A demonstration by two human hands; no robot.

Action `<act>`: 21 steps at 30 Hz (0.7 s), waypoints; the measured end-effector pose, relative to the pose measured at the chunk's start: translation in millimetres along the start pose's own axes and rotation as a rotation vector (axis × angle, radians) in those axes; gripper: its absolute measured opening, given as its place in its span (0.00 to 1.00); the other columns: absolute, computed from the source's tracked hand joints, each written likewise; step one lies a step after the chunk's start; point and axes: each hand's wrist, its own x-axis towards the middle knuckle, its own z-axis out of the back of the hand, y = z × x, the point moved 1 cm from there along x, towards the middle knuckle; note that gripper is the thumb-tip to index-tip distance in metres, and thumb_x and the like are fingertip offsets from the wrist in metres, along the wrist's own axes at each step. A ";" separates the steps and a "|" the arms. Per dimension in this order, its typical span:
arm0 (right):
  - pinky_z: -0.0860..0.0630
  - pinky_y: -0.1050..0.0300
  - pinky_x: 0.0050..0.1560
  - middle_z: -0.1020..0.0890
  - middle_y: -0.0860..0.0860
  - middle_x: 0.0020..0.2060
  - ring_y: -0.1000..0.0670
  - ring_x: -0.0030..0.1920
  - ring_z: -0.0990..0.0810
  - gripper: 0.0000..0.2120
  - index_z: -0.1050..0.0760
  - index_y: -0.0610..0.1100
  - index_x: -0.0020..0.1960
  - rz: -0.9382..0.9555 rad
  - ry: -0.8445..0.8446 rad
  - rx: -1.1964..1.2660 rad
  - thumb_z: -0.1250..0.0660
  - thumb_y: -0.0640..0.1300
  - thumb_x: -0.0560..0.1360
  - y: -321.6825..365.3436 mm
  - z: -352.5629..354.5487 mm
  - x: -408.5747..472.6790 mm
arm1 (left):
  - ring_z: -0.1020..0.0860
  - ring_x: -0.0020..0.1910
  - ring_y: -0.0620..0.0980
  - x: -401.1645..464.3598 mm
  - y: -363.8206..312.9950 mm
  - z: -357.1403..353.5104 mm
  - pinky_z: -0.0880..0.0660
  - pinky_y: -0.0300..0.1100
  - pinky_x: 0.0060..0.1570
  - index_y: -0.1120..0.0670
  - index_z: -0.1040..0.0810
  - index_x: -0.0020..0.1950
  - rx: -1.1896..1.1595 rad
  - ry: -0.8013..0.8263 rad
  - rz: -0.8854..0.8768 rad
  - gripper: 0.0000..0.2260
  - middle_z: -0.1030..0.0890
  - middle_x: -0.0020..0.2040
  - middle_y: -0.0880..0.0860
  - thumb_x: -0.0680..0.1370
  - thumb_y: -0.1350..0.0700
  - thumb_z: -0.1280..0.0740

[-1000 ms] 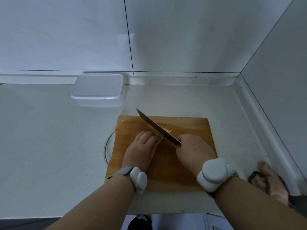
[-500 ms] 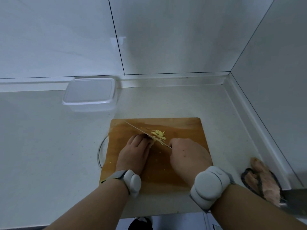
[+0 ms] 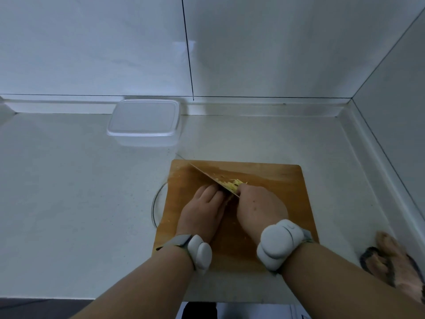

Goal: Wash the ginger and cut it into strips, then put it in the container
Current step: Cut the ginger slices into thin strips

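A wooden cutting board point(image 3: 276, 180) lies on the white counter. My right hand point(image 3: 257, 208) grips the handle of a knife point(image 3: 207, 176) whose blade runs diagonally toward the board's far left corner, edge down on the board. A small heap of yellow ginger strips point(image 3: 231, 182) lies just right of the blade. My left hand point(image 3: 204, 210) rests with curled fingers against the blade's left side, holding down ginger that its knuckles hide. A clear plastic container point(image 3: 143, 123) with its lid on stands beyond the board by the back wall.
The rim of a glass bowl or plate point(image 3: 154, 208) sticks out from under the board's left edge. Unpeeled ginger pieces on a dark holder point(image 3: 391, 263) lie at the right near the counter's front edge. Tiled walls close the back and right.
The knife went from raised and tilted to edge down on the board, sliding further left. More cut strips lie right of the blade. The camera view has shifted.
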 end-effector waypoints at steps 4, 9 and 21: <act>0.19 0.49 0.48 0.19 0.47 0.46 0.46 0.43 0.20 0.12 0.25 0.47 0.59 0.005 -0.014 0.009 0.43 0.39 0.81 0.3 -0.5 0.6 | 0.25 0.48 0.51 0.2 0.3 -0.3 0.23 0.40 0.37 0.56 0.20 0.51 -0.015 -0.011 0.023 0.12 0.20 0.49 0.53 0.77 0.52 0.39; 0.20 0.50 0.48 0.19 0.46 0.48 0.45 0.44 0.20 0.12 0.25 0.45 0.60 0.011 -0.007 0.026 0.43 0.38 0.81 -5.3 -0.5 -3.8 | 0.26 0.49 0.51 0.1 -1.2 0.0 0.23 0.41 0.37 0.56 0.20 0.50 -0.016 -0.031 0.007 0.12 0.20 0.49 0.54 0.77 0.52 0.39; 0.19 0.54 0.46 0.20 0.52 0.39 0.52 0.38 0.20 0.08 0.22 0.50 0.52 -0.086 -0.048 0.072 0.40 0.43 0.80 -30.7 6.8 -38.6 | 0.24 0.50 0.51 0.8 -2.2 3.5 0.23 0.41 0.38 0.54 0.19 0.49 0.009 0.025 0.027 0.14 0.19 0.50 0.51 0.78 0.49 0.42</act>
